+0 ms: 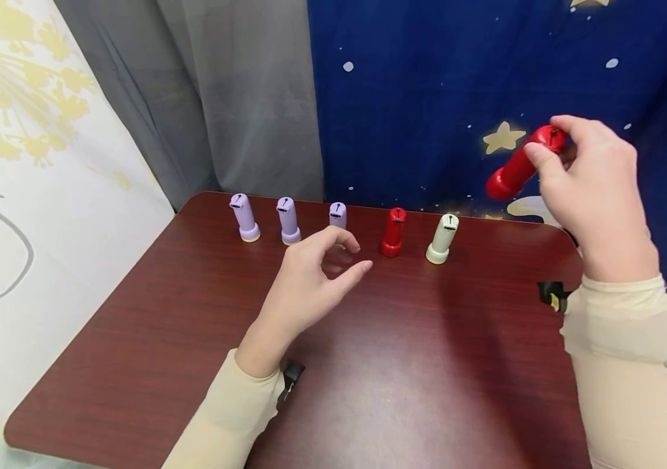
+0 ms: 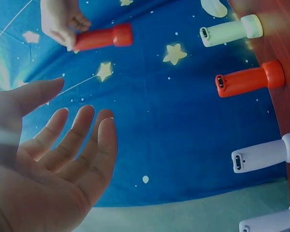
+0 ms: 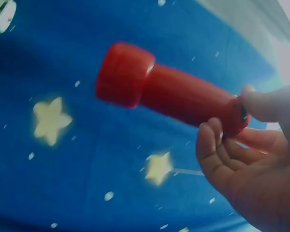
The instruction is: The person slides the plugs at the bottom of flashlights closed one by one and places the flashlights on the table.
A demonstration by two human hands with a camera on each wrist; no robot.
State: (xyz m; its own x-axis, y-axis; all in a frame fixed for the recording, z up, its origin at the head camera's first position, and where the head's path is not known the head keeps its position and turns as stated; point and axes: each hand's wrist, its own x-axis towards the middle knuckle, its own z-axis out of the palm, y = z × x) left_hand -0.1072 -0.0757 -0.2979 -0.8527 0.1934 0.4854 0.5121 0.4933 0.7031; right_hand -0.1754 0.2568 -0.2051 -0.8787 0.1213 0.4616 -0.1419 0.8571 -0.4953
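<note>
My right hand [image 1: 594,185] pinches a red flashlight [image 3: 179,92] by its narrow tail end, up in the air above the table's right side. The flashlight tilts, its wide head pointing down and left in the head view. My left hand [image 1: 316,277] hovers over the table with fingers loosely bent and nothing between them. In the head view it overlaps the lower part of a purple flashlight [image 1: 337,213]. Right of that stand another red flashlight [image 1: 394,231] and a pale green flashlight [image 1: 442,238], both upright on their heads.
Two more purple flashlights, one at far left [image 1: 244,217] and its neighbour [image 1: 288,220], stand in the same row along the back of the brown table [image 1: 193,312]. Behind the table hang a blue star-patterned curtain [image 1: 404,98] and a grey curtain [image 1: 257,98].
</note>
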